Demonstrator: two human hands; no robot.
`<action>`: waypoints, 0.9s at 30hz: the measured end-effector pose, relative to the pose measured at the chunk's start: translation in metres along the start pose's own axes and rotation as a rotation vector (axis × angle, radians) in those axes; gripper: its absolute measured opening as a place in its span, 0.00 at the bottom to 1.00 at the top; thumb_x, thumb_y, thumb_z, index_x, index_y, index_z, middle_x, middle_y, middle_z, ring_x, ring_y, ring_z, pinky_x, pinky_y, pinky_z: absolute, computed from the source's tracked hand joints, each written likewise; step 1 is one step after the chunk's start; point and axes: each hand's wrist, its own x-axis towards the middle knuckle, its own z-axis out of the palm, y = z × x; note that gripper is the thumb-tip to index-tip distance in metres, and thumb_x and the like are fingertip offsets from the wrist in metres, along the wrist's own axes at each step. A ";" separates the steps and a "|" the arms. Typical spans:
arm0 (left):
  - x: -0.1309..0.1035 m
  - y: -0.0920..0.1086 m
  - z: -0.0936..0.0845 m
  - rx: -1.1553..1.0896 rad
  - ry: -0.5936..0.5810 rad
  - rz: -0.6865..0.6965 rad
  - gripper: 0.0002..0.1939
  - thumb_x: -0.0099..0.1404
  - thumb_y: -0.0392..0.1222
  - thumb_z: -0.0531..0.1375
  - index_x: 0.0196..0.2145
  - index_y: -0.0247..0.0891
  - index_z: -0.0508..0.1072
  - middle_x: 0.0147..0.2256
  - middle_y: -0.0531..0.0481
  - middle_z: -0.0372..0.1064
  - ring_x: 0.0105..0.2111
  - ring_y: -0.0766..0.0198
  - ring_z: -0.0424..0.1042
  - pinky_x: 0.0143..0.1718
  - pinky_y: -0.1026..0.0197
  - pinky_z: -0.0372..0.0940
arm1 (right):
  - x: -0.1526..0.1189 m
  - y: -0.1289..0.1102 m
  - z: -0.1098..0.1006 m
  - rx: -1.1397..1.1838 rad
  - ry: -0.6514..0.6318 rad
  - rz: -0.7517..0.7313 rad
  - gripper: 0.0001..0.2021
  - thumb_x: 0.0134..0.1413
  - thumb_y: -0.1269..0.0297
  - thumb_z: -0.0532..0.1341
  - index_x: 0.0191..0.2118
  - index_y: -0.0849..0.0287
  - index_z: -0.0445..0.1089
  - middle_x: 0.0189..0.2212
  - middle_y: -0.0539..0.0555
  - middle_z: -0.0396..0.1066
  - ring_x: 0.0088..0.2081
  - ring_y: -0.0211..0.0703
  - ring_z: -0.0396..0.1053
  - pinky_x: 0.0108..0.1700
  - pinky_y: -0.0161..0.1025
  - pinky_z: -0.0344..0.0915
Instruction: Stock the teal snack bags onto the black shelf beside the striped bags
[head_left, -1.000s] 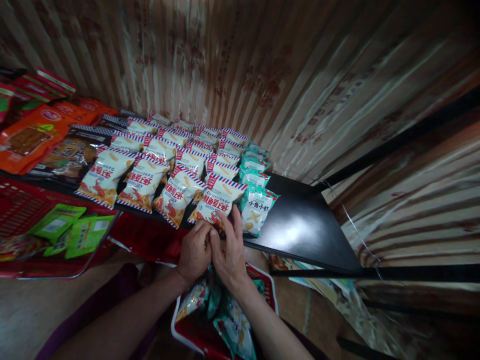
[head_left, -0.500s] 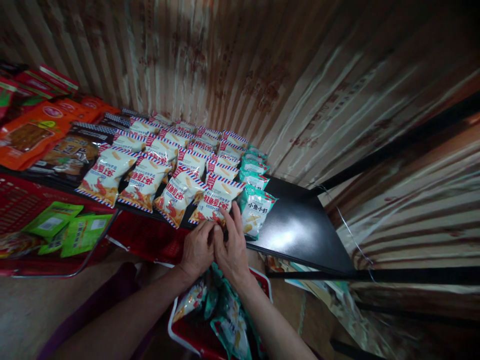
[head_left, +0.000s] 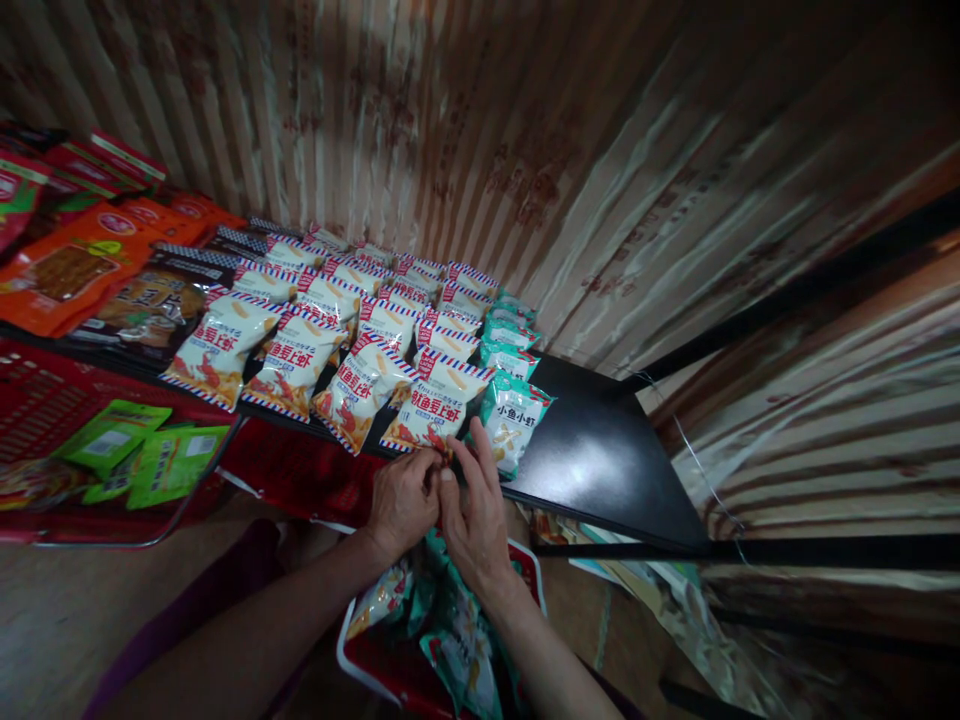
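A white snack bag with red lettering and a striped top edge lies at the right end of its kind in the front row, on a black shelf. At its lower edge is my left hand, closed, with the fingertips curled together; what is between them is hidden. My right hand is beside it, fingers stretched out and apart, the index fingertip by the bag's lower right corner and the thumb close to the left fingers. Just right of these fingers stands a green-and-white snack bag, first in a column.
Below my hands is a red basket holding green and white snack bags. Another red basket at left holds bright green packets. Orange packs and brown packs share the shelf. A black metal post runs at right.
My right hand has drawn back slightly from the front of the white bag, its fingers lower and to the right. My left hand has shifted a little rightward. The view has moved slightly.
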 end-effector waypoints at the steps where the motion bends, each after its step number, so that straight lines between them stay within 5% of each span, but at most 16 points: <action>1: 0.000 0.001 0.000 0.009 -0.008 -0.004 0.07 0.60 0.35 0.52 0.30 0.40 0.70 0.27 0.51 0.73 0.27 0.64 0.71 0.29 0.65 0.59 | -0.001 0.000 -0.001 -0.001 -0.002 0.001 0.18 0.61 0.69 0.50 0.55 0.62 0.62 0.64 0.63 0.48 0.65 0.50 0.48 0.61 0.55 0.55; 10: -0.001 0.003 0.005 0.017 -0.059 -0.043 0.08 0.60 0.33 0.51 0.30 0.39 0.69 0.29 0.49 0.74 0.28 0.63 0.72 0.29 0.63 0.59 | -0.007 -0.005 -0.008 -0.004 -0.035 0.019 0.18 0.61 0.68 0.51 0.56 0.61 0.63 0.64 0.62 0.50 0.64 0.49 0.50 0.61 0.55 0.55; 21: 0.008 0.000 0.013 -0.144 0.029 0.018 0.09 0.64 0.35 0.48 0.30 0.38 0.66 0.30 0.45 0.72 0.30 0.61 0.71 0.33 0.61 0.64 | 0.025 -0.004 -0.003 0.014 0.003 0.039 0.18 0.59 0.66 0.52 0.53 0.63 0.65 0.60 0.65 0.57 0.61 0.49 0.56 0.60 0.53 0.57; 27: 0.011 0.000 0.015 -0.082 -0.039 0.003 0.10 0.64 0.34 0.47 0.31 0.37 0.68 0.32 0.44 0.73 0.31 0.60 0.72 0.34 0.60 0.64 | 0.023 -0.004 0.001 -0.017 0.006 0.038 0.18 0.58 0.67 0.53 0.53 0.63 0.65 0.62 0.65 0.53 0.62 0.51 0.54 0.61 0.56 0.55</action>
